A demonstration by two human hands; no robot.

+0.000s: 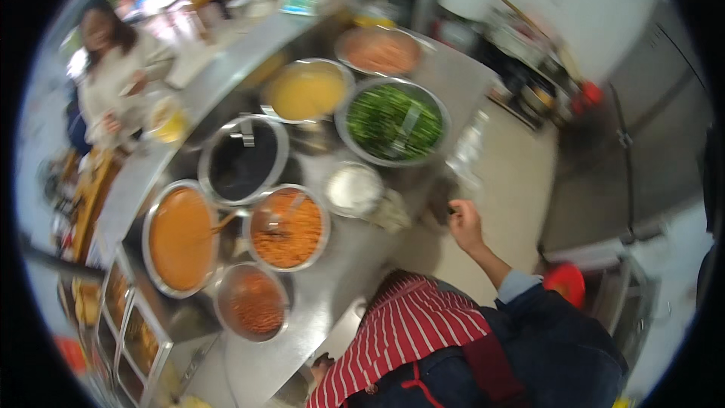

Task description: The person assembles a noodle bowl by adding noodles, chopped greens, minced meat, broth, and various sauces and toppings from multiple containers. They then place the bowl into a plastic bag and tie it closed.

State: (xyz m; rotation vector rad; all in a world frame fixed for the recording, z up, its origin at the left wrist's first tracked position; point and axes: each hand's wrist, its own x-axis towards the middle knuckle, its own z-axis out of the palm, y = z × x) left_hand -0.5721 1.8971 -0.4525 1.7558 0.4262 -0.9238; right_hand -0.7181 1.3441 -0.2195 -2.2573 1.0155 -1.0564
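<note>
My right hand (466, 225) is out to the right of the steel counter (332, 272), above the floor. Its fingers are curled closed; a small dark spot shows at them, too blurred to name. Only a bit of my left hand (320, 372) shows at the counter's near edge, mostly behind my red striped apron (411, 321), so its fingers are unclear. Nearest my right hand are a crumpled cloth (390, 211), a bowl of white stuff (353, 189) and a large steel bowl of chopped greens (394, 121) with a metal utensil in it.
More bowls stand on the counter: orange sauce (180, 238), dark liquid (243, 160), diced orange food (287, 228), reddish bits (255, 302), yellow liquid (307, 91) and pinkish food (379, 51). A person (113, 68) stands beyond the counter at left. A steel fridge (649, 128) is at right.
</note>
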